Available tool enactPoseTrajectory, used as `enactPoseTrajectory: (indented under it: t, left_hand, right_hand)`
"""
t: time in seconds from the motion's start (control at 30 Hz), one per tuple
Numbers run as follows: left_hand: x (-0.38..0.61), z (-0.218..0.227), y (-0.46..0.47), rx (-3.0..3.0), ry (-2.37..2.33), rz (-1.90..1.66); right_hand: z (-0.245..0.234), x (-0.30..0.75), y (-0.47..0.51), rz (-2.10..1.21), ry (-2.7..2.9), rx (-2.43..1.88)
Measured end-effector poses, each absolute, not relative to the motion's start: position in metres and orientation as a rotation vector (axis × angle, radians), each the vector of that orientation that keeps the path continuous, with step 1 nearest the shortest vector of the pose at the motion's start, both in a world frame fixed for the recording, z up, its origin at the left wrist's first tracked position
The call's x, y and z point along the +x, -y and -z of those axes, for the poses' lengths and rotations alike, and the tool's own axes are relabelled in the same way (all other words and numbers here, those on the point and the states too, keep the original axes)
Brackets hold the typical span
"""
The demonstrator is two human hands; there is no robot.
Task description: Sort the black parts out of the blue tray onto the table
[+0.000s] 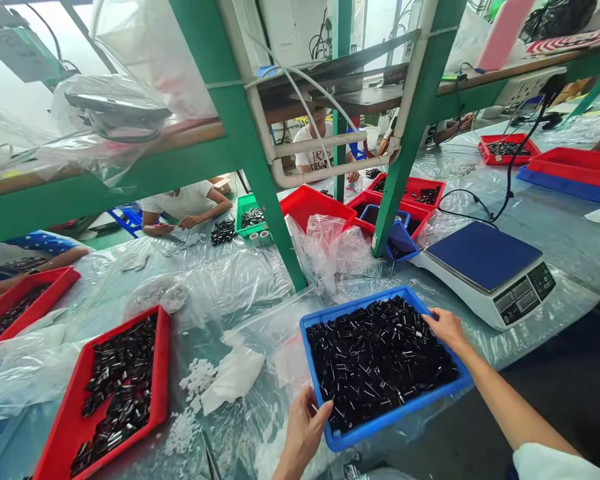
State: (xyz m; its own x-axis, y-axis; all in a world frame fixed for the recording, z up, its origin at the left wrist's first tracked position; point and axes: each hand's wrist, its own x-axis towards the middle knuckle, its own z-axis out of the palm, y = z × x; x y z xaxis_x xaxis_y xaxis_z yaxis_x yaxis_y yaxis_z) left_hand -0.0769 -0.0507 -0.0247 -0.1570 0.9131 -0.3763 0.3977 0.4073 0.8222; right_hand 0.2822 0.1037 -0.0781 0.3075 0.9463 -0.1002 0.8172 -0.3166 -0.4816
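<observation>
View: head, looking down
Tray: blue plastic tray [405,410] at 5 o'clock, heaped with small glossy black parts [380,363]
Left hand [304,430]: 7 o'clock, fingers curled, grasping the tray's near corner
Right hand [445,330]: 4 o'clock, grasping the tray's right rim
Nearby: white digital scale [485,273] at 3 o'clock; red plastic tray [163,360] at 8 o'clock; plastic-sheeted tabletop [555,247]

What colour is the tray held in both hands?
The tray is bright blue; it shows best in the head view.

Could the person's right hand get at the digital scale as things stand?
Probably yes: the right hand rests on the blue tray's rim, with only plastic sheeting before the digital scale.
</observation>
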Motion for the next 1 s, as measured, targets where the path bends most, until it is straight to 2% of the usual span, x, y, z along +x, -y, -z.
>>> enactPoseTrajectory:
  t: [0.1, 0.17, 0.27, 0.37, 0.63, 1.0]
  left_hand:
    - [-0.075, 0.025, 0.050, 1.122, -1.762, -0.709]
    - [-0.073, 0.026, 0.052, 1.104, -1.770, -0.721]
    - [-0.073, 0.027, 0.054, 1.091, -1.770, -0.736]
    - [-0.073, 0.030, 0.055, 1.068, -1.733, -0.758]
    - [-0.081, 0.018, 0.055, 0.995, -1.582, -0.650]
    - [-0.099, 0.022, 0.064, 0.956, -1.515, -0.661]
  right_hand:
    - [0.076, 0.268, -0.097, -0.362, 1.560, -2.209]
    - [0.073, 0.247, -0.087, -0.302, 1.642, -2.025]
    - [0.068, 0.202, -0.066, -0.466, 1.881, -1.781]
    - [0.065, 0.161, -0.045, -0.545, 2.104, -1.866]
    - [0.048, 0.139, -0.014, -0.311, 2.335, -1.794]
    - [0.067, 0.150, -0.011, -0.432, 1.894, -1.924]
